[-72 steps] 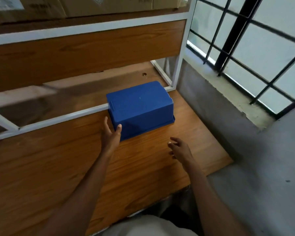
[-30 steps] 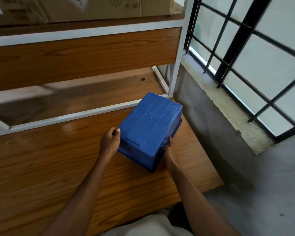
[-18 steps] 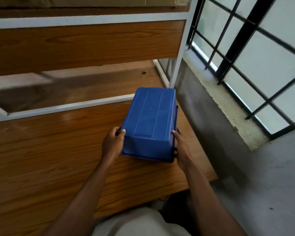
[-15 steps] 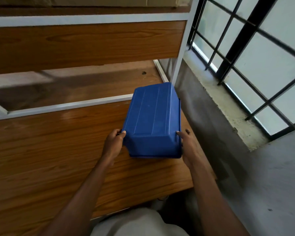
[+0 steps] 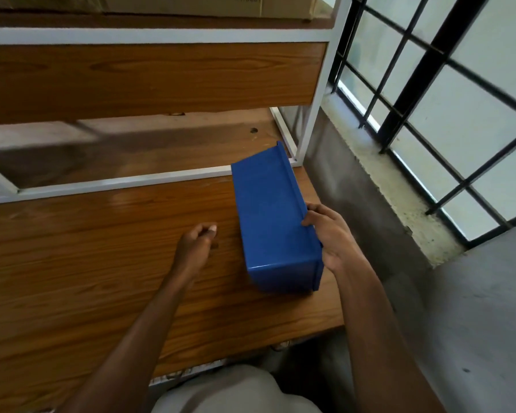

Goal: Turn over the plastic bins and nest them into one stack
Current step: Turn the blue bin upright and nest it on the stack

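Note:
One blue plastic bin stands tipped on its long side near the right edge of the wooden table, its rim turned to the right. My right hand grips that rim, thumb on the upper side wall. My left hand hovers just left of the bin, apart from it, fingers loosely curled and holding nothing. The bin's inside is hidden from me. No other bin is in view.
A white metal shelf frame with wooden boards stands at the back of the table. Cardboard boxes sit on the top shelf. To the right are a concrete ledge and a barred window. The table's right edge is close to the bin.
The bin, upside down and held by both hands half a second ago, has been rolled to the right onto its side. My left hand has let go and drawn back leftward.

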The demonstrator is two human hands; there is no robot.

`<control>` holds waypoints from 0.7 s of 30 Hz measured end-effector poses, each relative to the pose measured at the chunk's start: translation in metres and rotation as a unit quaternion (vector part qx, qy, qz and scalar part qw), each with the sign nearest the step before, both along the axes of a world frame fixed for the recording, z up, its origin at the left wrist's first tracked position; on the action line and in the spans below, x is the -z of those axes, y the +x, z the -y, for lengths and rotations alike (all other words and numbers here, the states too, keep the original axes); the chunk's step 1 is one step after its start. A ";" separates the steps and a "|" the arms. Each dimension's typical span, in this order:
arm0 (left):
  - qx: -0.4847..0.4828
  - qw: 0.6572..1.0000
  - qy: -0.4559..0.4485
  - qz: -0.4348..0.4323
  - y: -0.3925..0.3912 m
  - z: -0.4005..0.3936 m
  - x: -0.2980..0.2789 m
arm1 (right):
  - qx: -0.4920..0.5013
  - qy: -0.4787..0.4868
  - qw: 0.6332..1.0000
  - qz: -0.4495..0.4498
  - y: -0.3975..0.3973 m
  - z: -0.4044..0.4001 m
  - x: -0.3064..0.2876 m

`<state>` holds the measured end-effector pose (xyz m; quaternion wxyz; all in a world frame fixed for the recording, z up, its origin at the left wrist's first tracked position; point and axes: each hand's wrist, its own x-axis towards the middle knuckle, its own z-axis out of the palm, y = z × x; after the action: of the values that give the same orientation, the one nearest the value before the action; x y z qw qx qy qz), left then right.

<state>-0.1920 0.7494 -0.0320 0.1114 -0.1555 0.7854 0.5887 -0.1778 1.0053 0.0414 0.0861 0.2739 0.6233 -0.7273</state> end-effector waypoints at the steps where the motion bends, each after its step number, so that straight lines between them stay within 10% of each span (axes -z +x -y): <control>1: 0.001 1.000 -0.006 -0.025 -0.001 0.000 -0.007 | -0.012 0.007 1.000 -0.003 0.002 0.007 -0.003; 13: -0.032 0.997 0.036 -0.057 0.009 0.018 -0.035 | -0.251 0.056 0.964 -0.064 0.013 0.106 0.004; 21: -0.063 0.997 0.035 0.011 0.014 0.072 -0.012 | -0.167 0.392 0.879 -0.214 -0.015 0.090 0.067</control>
<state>-0.1777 0.6777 -0.0199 0.0881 -0.2073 0.7519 0.6196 -0.1926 0.9153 -0.0254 -0.0439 0.0147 0.8974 -0.4388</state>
